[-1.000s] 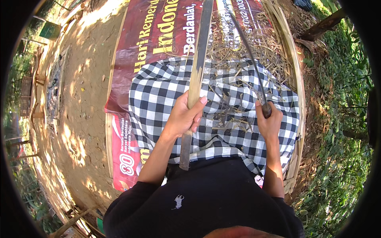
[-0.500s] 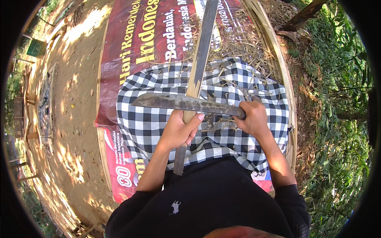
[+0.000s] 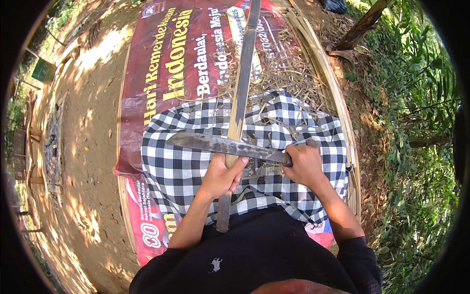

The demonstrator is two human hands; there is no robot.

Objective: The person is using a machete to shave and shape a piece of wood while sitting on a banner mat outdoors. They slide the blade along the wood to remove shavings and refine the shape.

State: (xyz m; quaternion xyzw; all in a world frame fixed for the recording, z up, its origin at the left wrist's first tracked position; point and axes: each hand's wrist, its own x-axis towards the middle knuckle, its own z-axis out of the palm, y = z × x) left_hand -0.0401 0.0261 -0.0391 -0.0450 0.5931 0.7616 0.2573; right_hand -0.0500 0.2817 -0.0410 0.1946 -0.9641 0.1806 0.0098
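My left hand [image 3: 223, 175] is closed round a long flat strip of wood [image 3: 241, 83], dark on its face with a pale shaved stretch just beyond my fingers. The strip runs from my belly away to the far edge of view. My right hand [image 3: 304, 164] grips the handle of a machete [image 3: 230, 146]. Its broad, stained grey blade points left and lies across the strip's pale part, close above my left thumb. Beneath both hands a black-and-white checked cloth [image 3: 171, 169] covers my lap.
A red printed banner [image 3: 142, 93] is spread under the cloth, strewn with thin wood shavings [image 3: 289, 73]. Split bamboo strips [image 3: 325, 68] line its right edge. Bare earth [image 3: 93, 147] lies left; green plants [image 3: 416, 88] and a slanting trunk [image 3: 362, 27] stand right.
The machete blade has tilted, its handle end now lower and nearer me. My right hand has come slightly toward me and left. The whole view has shifted, showing more of the banner's far end.
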